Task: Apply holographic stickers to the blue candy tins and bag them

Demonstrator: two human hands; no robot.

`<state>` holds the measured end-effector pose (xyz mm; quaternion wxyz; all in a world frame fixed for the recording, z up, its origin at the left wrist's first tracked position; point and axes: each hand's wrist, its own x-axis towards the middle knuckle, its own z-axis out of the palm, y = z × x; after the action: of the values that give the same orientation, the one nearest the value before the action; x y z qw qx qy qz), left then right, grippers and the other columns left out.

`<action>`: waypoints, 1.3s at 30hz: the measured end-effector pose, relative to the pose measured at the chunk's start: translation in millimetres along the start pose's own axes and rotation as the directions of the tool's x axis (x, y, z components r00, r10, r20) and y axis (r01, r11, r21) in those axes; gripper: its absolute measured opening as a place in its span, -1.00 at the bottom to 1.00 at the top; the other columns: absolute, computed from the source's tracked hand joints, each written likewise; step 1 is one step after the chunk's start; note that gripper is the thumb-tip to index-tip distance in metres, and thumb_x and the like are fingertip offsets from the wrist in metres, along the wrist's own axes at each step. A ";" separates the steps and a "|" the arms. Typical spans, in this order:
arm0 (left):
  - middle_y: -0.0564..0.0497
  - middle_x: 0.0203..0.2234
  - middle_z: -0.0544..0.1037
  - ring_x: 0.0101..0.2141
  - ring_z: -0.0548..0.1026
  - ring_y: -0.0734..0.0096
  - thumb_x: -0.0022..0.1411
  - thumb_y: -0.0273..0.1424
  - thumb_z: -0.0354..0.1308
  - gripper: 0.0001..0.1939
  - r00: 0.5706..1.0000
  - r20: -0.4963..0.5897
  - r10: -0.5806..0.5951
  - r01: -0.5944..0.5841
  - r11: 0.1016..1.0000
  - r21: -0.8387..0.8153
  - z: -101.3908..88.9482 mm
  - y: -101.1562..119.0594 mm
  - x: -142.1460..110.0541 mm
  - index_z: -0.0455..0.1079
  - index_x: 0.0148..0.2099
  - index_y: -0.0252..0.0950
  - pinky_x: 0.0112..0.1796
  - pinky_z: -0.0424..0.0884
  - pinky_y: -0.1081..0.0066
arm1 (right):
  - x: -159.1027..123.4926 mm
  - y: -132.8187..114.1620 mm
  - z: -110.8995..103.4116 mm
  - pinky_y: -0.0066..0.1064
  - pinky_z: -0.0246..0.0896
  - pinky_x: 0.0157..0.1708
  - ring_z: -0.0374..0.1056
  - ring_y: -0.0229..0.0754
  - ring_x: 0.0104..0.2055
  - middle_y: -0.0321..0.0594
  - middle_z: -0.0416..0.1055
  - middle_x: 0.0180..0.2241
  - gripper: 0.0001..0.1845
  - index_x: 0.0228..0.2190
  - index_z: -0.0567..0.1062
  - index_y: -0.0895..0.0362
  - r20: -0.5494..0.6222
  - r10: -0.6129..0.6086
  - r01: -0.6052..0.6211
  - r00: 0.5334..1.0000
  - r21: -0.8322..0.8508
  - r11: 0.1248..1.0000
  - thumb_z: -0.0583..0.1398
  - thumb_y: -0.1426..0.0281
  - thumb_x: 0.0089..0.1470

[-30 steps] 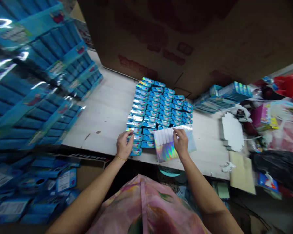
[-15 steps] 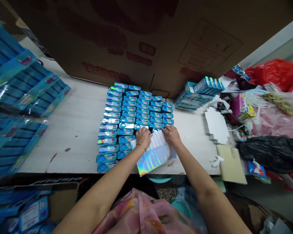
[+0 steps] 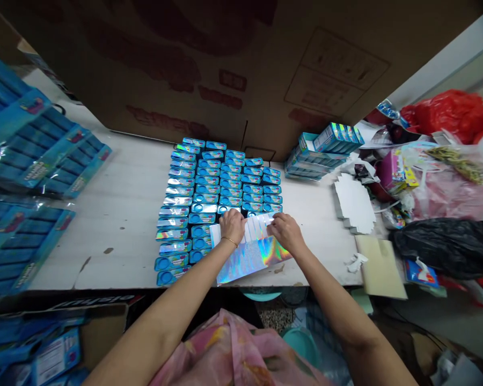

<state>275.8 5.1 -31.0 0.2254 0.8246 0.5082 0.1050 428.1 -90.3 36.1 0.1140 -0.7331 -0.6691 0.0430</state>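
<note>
A shiny rainbow-foil sheet (image 3: 245, 262) with a row of white strips along its upper part lies at the front of the table. My left hand (image 3: 231, 226), a thin bracelet at its wrist, is closed on the sheet's upper edge. At the sheet's right side my right hand (image 3: 285, 231) pinches a white strip (image 3: 270, 227); whether the strip is free of the sheet I cannot tell. Just beyond and to the left, small blue boxes (image 3: 207, 180) stand packed in uneven columns, some with a foil strip on top. My left forearm hides part of the nearest ones.
A large brown carton (image 3: 177, 64) walls off the back. Wrapped packs of blue boxes (image 3: 44, 161) stand at left, with an open carton (image 3: 104, 332) below. At right are display boxes (image 3: 317, 155), white cut card (image 3: 355, 203), a beige board (image 3: 380, 268) and plastic bags (image 3: 438, 246).
My left hand has moved right, from the blue boxes onto the foil sheet. My right hand has slid along the sheet to a white strip. The view has swung right.
</note>
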 end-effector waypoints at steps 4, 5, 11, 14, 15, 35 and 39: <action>-0.09 -0.25 0.39 -0.18 0.28 0.17 0.12 -0.30 0.01 -0.82 0.999 -0.030 -0.015 0.012 0.997 -0.081 -4.6 -2.3 3.6 0.37 -0.38 -0.27 -0.26 0.16 0.25 | 0.3 -32.4 -58.3 -0.45 0.14 -0.36 0.25 -0.27 -0.37 -0.24 0.34 -0.41 -0.91 -0.54 0.37 0.14 -0.026 0.158 -0.139 0.987 0.347 0.927 0.07 0.48 -0.07; -0.09 -0.23 0.39 -0.16 0.28 0.17 0.13 -0.31 -0.01 -0.81 0.998 -0.054 -0.027 0.020 0.990 -0.136 -8.0 -4.7 3.4 0.37 -0.37 -0.27 -0.23 0.16 0.24 | 1.7 -39.2 -66.0 -0.47 0.12 -0.41 0.23 -0.30 -0.43 -0.27 0.32 -0.46 -0.91 -0.56 0.36 0.14 0.008 0.197 -0.181 0.980 0.433 0.883 0.08 0.48 -0.09; -0.07 -0.29 0.46 -0.22 0.38 0.32 0.17 -0.19 -0.12 -0.65 0.996 -0.014 -0.087 0.044 0.624 -0.780 -48.5 -29.2 -26.8 0.39 -0.29 -0.31 -0.17 0.24 0.31 | 19.5 -75.3 -51.9 -0.52 0.02 -0.60 0.15 -0.35 -0.61 -0.39 0.20 -0.70 -0.86 -0.58 0.37 0.16 0.255 0.393 -0.429 0.884 0.778 0.459 0.14 0.33 -0.17; -0.08 -0.33 0.48 -0.30 0.42 0.38 0.12 -0.08 -0.08 -0.56 0.961 0.215 -0.176 0.247 0.187 -0.951 -72.1 -40.4 -52.7 0.38 -0.21 -0.33 -0.28 0.30 0.37 | 25.7 -97.3 -34.0 -0.53 0.00 -0.62 0.15 -0.37 -0.64 -0.39 0.23 -0.73 -0.83 -0.61 0.37 0.17 0.346 0.384 -0.471 0.856 0.827 0.306 0.18 0.31 -0.20; -0.06 -0.35 0.49 -0.33 0.43 0.41 0.06 -0.09 0.01 -0.57 0.945 0.260 -0.200 0.282 0.092 -0.955 -78.7 -44.7 -60.2 0.38 -0.20 -0.34 -0.30 0.30 0.40 | 26.5 -105.3 -28.0 -0.53 -0.01 -0.63 0.13 -0.38 -0.65 -0.39 0.23 -0.73 -0.82 -0.61 0.37 0.17 0.373 0.371 -0.481 0.851 0.838 0.260 0.18 0.30 -0.21; 0.05 -0.51 0.44 -0.51 0.37 0.58 -0.19 -0.29 0.29 -0.63 0.768 0.408 -0.494 0.308 -0.274 -0.911 -118.3 -156.4 -137.3 0.36 -0.31 -0.36 -0.47 0.26 0.53 | 6.6 -236.8 63.4 -0.56 -0.17 -0.70 0.08 -0.41 -0.68 -0.41 0.23 -0.73 -0.75 -0.58 0.39 0.17 0.622 0.188 -0.625 0.760 0.779 -0.050 0.26 0.25 -0.27; 0.11 -0.57 0.41 -0.53 0.35 0.60 -0.26 -0.33 0.31 -0.59 0.758 0.307 -0.575 0.322 -0.078 -0.943 -108.1 -168.8 -142.6 0.35 -0.29 -0.36 -0.46 0.24 0.53 | 2.7 -242.3 84.7 -0.53 -0.12 -0.67 0.08 -0.38 -0.66 -0.41 0.21 -0.72 -0.75 -0.58 0.39 0.17 0.568 0.331 -0.623 0.753 0.777 0.085 0.23 0.22 -0.25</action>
<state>33.1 -28.1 -9.1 0.6766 0.2267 0.5700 0.4073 174.8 -59.3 8.6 0.4193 -0.6797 -0.2336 0.5547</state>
